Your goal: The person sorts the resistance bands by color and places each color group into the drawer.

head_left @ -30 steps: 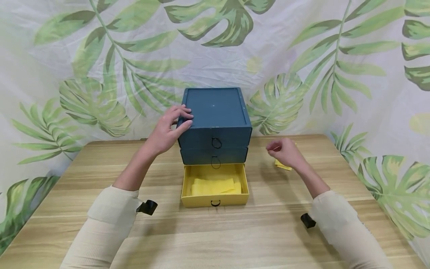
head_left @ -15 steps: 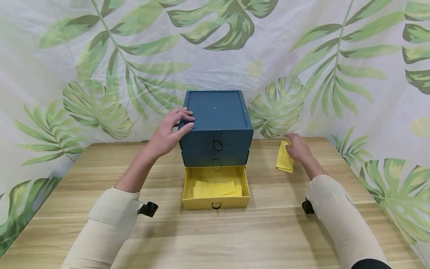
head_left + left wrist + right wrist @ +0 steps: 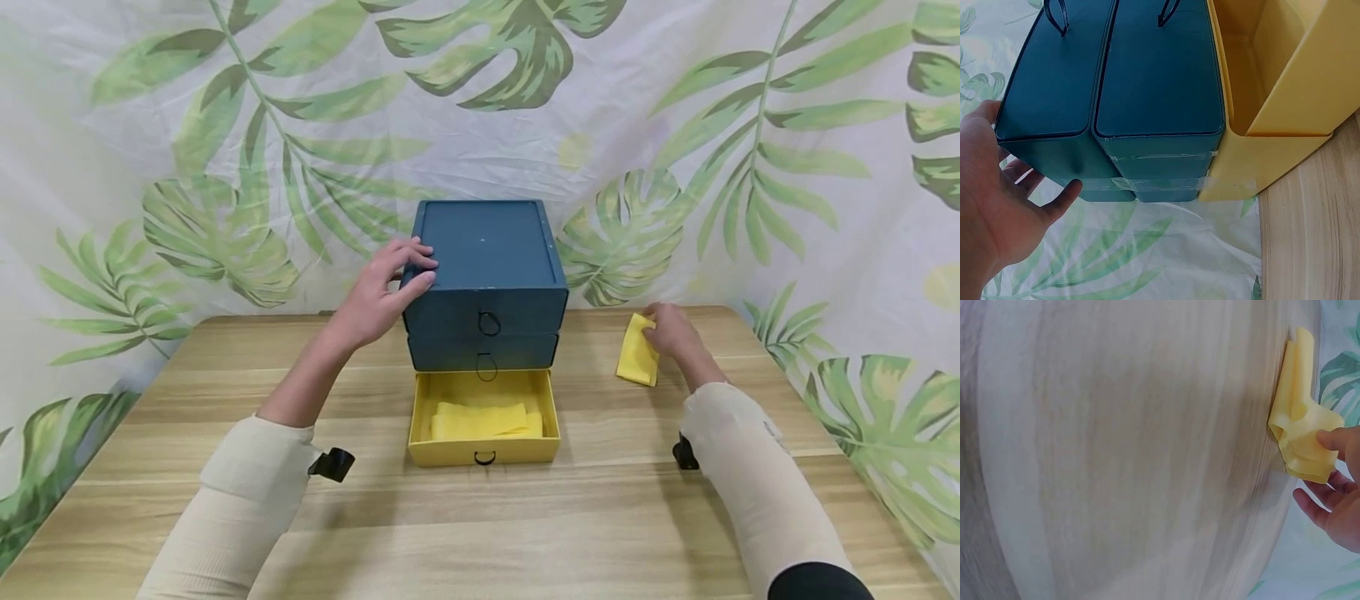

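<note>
My left hand (image 3: 378, 292) rests on the left edge of a dark blue drawer box (image 3: 483, 246), fingers and thumb spread over its top corner. In the left wrist view the hand (image 3: 1007, 194) lies against the blue drawer box's side. Below, a yellow drawer (image 3: 483, 452) is pulled out, with folded yellow cloth (image 3: 480, 422) inside. To the right of the box, my right hand (image 3: 675, 333) pinches the edge of another folded yellow cloth (image 3: 637, 354) on the table. The right wrist view shows that cloth (image 3: 1307, 434) partly raised, between thumb and fingers.
The wooden table (image 3: 480, 525) stands against a leaf-patterned curtain (image 3: 480, 150). Black loop pulls (image 3: 489, 323) hang on the blue drawer fronts, and clear tape (image 3: 1166, 182) runs across the box. A dark wrist mount (image 3: 332, 464) is on the left sleeve.
The right hand has moved back and right to the folded cloth and now pinches it, lifting its edge slightly. The left hand stays on the drawer box.
</note>
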### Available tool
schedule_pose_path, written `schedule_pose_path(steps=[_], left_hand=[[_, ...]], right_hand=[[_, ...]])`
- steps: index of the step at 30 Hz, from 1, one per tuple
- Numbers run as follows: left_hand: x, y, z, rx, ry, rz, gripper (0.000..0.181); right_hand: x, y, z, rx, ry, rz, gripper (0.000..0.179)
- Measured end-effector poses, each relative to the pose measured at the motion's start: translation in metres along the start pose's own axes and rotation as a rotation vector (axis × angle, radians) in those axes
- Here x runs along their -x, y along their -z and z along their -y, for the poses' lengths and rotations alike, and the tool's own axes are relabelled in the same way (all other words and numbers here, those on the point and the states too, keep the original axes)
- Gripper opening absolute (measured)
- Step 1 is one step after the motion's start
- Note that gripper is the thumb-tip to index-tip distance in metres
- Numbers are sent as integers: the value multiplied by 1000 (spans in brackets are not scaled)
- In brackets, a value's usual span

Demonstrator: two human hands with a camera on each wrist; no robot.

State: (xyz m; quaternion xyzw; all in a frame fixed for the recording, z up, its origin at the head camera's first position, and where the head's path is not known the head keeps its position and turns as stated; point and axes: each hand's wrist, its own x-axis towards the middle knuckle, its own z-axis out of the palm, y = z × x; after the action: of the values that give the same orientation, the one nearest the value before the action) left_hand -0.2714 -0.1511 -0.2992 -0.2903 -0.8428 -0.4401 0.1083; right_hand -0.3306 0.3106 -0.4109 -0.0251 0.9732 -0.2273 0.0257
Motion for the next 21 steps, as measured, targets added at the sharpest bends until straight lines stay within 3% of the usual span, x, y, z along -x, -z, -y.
schedule_pose_path(steps=[5,11,21], left_hand=[[0,0,0,-7,5,2,24],[-1,0,-1,-8,1,1,24],[-1,2,-4,-12,5,21,23]], right_hand=[[2,2,-1,1,-21,-17,34],[9,7,4,-14,-5,-45,36],[28,19,16,-147,108,-71,34]])
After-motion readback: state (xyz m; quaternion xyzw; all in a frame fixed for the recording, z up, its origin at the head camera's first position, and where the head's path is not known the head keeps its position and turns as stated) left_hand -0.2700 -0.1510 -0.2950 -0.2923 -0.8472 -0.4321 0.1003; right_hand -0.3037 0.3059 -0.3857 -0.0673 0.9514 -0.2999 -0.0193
